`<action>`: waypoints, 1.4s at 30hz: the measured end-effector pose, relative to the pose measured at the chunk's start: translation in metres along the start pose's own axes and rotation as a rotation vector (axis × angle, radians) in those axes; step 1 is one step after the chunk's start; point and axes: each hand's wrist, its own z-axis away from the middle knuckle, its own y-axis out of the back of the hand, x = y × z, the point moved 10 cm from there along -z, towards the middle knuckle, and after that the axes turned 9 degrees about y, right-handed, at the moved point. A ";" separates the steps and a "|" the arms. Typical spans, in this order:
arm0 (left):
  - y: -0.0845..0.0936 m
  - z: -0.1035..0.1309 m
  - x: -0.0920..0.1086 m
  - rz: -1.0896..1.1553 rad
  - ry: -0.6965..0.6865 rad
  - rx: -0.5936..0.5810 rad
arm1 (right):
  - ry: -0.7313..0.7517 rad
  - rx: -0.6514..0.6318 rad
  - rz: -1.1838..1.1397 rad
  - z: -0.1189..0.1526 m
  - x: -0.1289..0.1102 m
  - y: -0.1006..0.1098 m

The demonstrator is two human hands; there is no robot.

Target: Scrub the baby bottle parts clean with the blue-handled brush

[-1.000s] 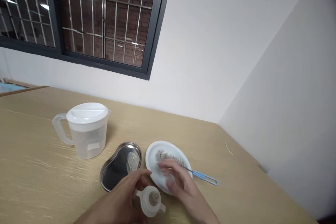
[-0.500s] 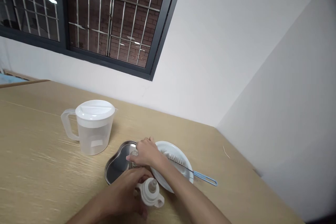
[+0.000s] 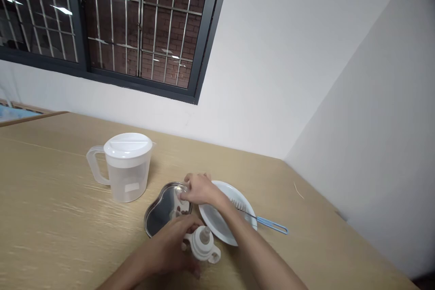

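Observation:
My left hand (image 3: 176,240) is closed round a baby bottle (image 3: 204,241) with a white collar, side handles and a clear teat pointing up; its body is largely hidden by the hand. My right hand (image 3: 200,188) reaches to the right end of a shiny metal kidney dish (image 3: 159,215). Its thumb is over the inside and its bent fingers are at the far rim, apparently gripping the edge. Reflections blur what lies in the dish under that hand. Beneath the right forearm is a white plate (image 3: 215,222) bearing a bottle brush (image 3: 272,225) with a blue looped handle.
A lidded translucent pitcher (image 3: 129,172) stands left of the dish, its handle to the left. The wooden table (image 3: 68,217) meets a white wall and a barred window (image 3: 142,22) behind. A thin pale strip (image 3: 299,191) lies at the right.
The view has shifted slightly. My right thumb has drawn back from a clear object over the dish towards the dish's right rim. My left hand still holds the bottle.

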 end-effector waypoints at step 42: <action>0.024 0.006 0.023 -0.085 0.005 0.183 | 0.157 0.347 -0.481 0.150 0.014 -0.003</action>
